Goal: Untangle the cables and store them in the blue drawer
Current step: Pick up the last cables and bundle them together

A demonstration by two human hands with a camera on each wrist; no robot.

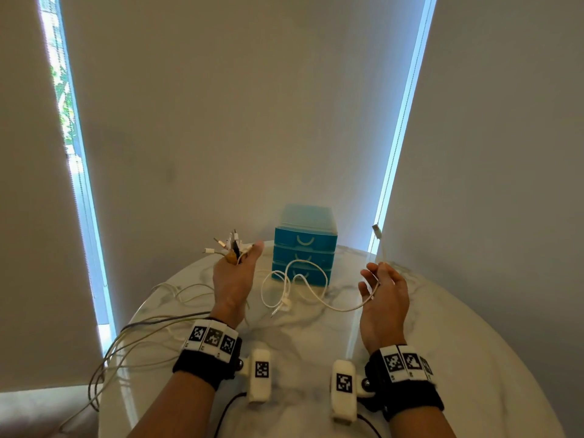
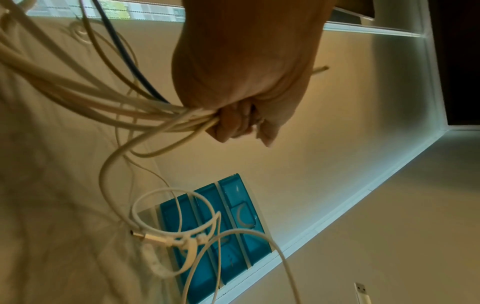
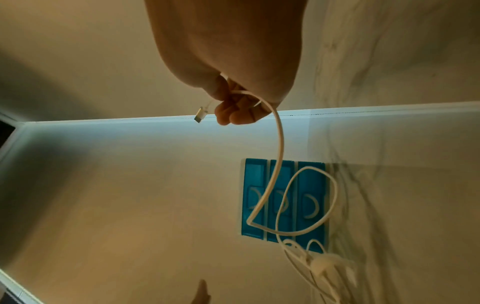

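My left hand (image 1: 233,281) is raised over the table and grips a bundle of cables (image 1: 228,245), their plugs sticking up above the fist. In the left wrist view the fingers (image 2: 235,123) curl round the bunched cords (image 2: 109,102). My right hand (image 1: 384,290) pinches a single white cable (image 1: 331,303) near its USB plug (image 1: 376,230), which points upward. That cable sags in loops toward the left hand, with a small knot of plugs (image 1: 284,303) hanging midway. The blue drawer unit (image 1: 305,248) stands behind, all three drawers closed.
The round marble table (image 1: 442,343) holds the drawer unit at its far edge. Loose cable ends (image 1: 104,368) trail off the table's left rim. Pale wall panels (image 1: 221,121) and bright window strips (image 1: 68,121) rise behind.
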